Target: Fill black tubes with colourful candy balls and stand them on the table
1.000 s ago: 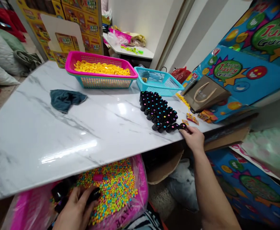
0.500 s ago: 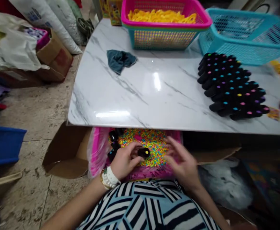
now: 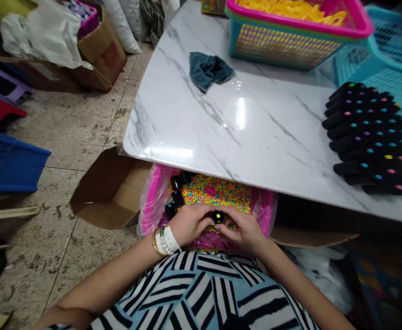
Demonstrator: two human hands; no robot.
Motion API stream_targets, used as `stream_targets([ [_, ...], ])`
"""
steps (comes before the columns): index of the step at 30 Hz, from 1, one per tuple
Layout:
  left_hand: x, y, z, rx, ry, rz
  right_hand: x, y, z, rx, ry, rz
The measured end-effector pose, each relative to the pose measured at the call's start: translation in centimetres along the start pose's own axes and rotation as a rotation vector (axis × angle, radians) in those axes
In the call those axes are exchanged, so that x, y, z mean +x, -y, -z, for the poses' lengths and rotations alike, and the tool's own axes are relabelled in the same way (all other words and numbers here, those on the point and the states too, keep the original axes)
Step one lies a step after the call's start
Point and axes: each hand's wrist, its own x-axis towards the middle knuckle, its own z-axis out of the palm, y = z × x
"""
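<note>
Between my left hand [image 3: 191,223] and my right hand [image 3: 244,228] is a short black tube [image 3: 218,217] with a yellow dot in its upward-facing end. Fingers of both hands close on its sides. Right below them, a pink basket [image 3: 153,201] lined with clear plastic holds a mass of small coloured beads [image 3: 218,192]. Several more black tubes [image 3: 176,198] lie at the left side of that basket. A small pink piece [image 3: 209,190] rests on the beads. My fingers partly cover the held tube.
The marble-patterned table [image 3: 201,123] overhangs the basket. On it are a stack of black tubes [image 3: 372,133] with coloured dots, a dark teal cloth [image 3: 208,71], a pink-rimmed basket [image 3: 290,23] of yellow pieces and a blue basket [image 3: 359,59]. An open carton [image 3: 108,192] stands left.
My right hand has come in from the right and closed on the tube beside my left hand. The tube's dotted end now faces up toward me. The view has shifted left.
</note>
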Motion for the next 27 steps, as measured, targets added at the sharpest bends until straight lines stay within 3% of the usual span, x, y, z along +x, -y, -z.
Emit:
stream_targets([
  [2, 0.1, -0.1, 0.2, 0.117, 0.024, 0.014, -0.2, -1.1, 0.2, -0.178, -0.029, 0.051],
  [5, 1.0, -0.5, 0.7, 0.401, 0.014, 0.035, -0.4, -2.7, 1.0, -0.537, -0.075, 0.004],
  [8, 2.6, -1.0, 0.9, 0.6, -0.007, -0.014, -0.2, -3.1, 0.8, -0.705, -0.027, -0.008],
  [10, 3.6, -1.2, 0.7, 0.65, 0.0, -0.047, 0.0, -2.5, 0.1, -0.636, 0.014, 0.035],
  [13, 4.0, -0.9, 0.4, 0.664, 0.025, -0.03, 0.2, -1.2, -0.5, -0.355, 0.0, 0.02],
  [17, 2.6, -0.1, 0.4, 0.679, 0.041, 0.064, -0.7, -0.5, 0.7, 0.051, -0.081, -0.163],
  [19, 1.6, 0.1, 0.6, 0.679, 0.046, 0.079, -1.1, -0.6, 1.4, 0.121, -0.118, -0.191],
  [22, 0.5, 0.0, 1.1, 0.648, 0.017, 0.086, -1.0, -1.1, 1.3, -0.035, -0.115, -0.103],
  [27, -0.5, -0.5, 2.3, 0.615, -0.139, 0.148, 0.3, -1.4, -0.5, -0.455, 0.067, 0.049],
])
